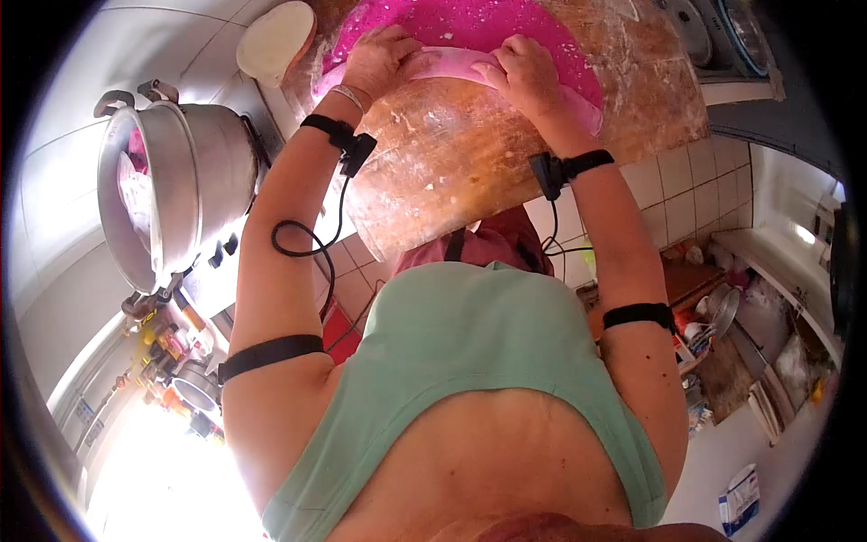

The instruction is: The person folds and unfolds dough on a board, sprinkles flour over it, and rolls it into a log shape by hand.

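A bright pink sheet of dough (470,25) with white specks lies at the far side of a floury wooden board (433,172). Its near edge is folded over into a paler pink strip (452,63). My left hand (384,61) rests on the left part of this fold, fingers curled onto it. On the right part, my right hand (524,72) presses with bent fingers, its thumb against the fold. Both hands grip the folded edge, well apart from each other.
A large metal pot (194,181) with pink and white contents stands at the left. A pale round item (275,43) lies beyond it, beside the board. Pans and dishes (722,27) are at the upper right. Shelves with cluttered kitchenware fill the lower left and right.
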{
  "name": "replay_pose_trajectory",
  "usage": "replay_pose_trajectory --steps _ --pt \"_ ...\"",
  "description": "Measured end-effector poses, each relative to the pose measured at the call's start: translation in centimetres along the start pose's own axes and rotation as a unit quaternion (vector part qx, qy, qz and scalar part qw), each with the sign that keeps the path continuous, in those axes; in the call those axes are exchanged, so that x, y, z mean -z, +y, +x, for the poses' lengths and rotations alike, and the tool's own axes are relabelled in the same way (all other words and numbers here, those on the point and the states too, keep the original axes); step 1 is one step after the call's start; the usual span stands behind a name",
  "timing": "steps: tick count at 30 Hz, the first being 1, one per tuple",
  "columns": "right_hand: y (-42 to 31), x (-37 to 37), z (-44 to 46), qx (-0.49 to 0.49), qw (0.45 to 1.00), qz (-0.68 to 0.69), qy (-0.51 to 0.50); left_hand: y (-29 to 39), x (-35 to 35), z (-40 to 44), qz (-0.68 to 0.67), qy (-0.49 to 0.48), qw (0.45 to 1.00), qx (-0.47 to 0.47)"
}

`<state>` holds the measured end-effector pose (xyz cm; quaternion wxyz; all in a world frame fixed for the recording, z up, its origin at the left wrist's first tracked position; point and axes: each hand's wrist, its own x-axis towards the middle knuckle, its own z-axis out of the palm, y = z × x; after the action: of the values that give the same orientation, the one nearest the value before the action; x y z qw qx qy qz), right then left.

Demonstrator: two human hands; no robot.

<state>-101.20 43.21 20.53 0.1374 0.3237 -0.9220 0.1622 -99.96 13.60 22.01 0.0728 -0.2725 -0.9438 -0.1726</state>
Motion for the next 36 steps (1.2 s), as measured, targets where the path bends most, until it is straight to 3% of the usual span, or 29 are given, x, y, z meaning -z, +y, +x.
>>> replay_pose_trajectory --steps 2,4,6,9,12,14,16,18,19,21,23,25,28,30,32,36 --pt "0.3 0.3 0.2 -0.007 1.000 -0.011 0.014 0.7 0.3 0.3 0.065 0.089 0.994 -0.007" --pt "-1.1 1.1 -0.9 0.032 0.994 -0.061 0.086 2.3 1.5 -1.4 0.084 0.038 0.996 -0.017" --pt "-1.4 2.0 -3.4 0.045 0.993 -0.070 0.079 3.1 0.8 -3.5 0.104 0.073 0.988 -0.091" --pt "-0.3 2.6 -5.3 0.056 0.994 -0.080 0.054 1.6 1.0 -4.5 0.147 0.034 0.983 -0.106" --pt "1.9 2.7 -4.7 0.077 0.994 -0.081 0.017 -1.8 -0.5 -4.5 0.189 -0.046 0.979 -0.068" --pt "5.0 2.6 -2.5 0.105 0.990 -0.090 0.009 -2.9 0.7 -2.0 0.143 -0.003 0.988 -0.063" --pt "7.0 2.7 -1.2 0.027 0.990 -0.132 0.038 -2.3 1.9 -1.1 0.154 0.049 0.986 -0.048" --pt "6.8 3.2 -1.3 0.011 0.988 -0.128 0.085 -1.6 2.4 -1.1 0.196 0.071 0.975 0.070" --pt "6.0 3.9 -1.9 0.018 0.987 -0.152 0.053 -1.2 1.9 -1.9 0.197 0.074 0.975 0.068" --pt "4.0 5.2 -3.7 0.026 0.983 -0.179 0.023 0.3 0.6 -4.0 0.179 0.007 0.983 -0.043" --pt "1.9 5.3 -6.3 0.027 0.997 -0.062 0.031 0.9 1.2 -4.3 0.177 0.016 0.983 -0.052" --pt "3.0 4.1 -7.0 0.040 0.996 -0.076 0.030 0.4 1.3 -4.2 0.176 0.041 0.981 -0.077" --pt "6.4 3.7 -5.4 0.045 0.993 -0.112 -0.007 -1.4 1.1 -2.6 0.236 -0.028 0.971 -0.015" --pt "8.6 3.0 -3.7 0.038 0.989 -0.134 -0.041 -2.6 1.4 -1.3 0.249 -0.016 0.968 0.000" --pt "10.4 2.3 -2.7 0.040 0.994 -0.100 0.011 -3.2 1.4 -0.5 0.220 -0.014 0.975 0.029" --pt "8.3 4.8 -2.2 0.053 0.992 -0.116 0.013 -2.0 1.4 -1.0 0.206 0.021 0.978 0.003"
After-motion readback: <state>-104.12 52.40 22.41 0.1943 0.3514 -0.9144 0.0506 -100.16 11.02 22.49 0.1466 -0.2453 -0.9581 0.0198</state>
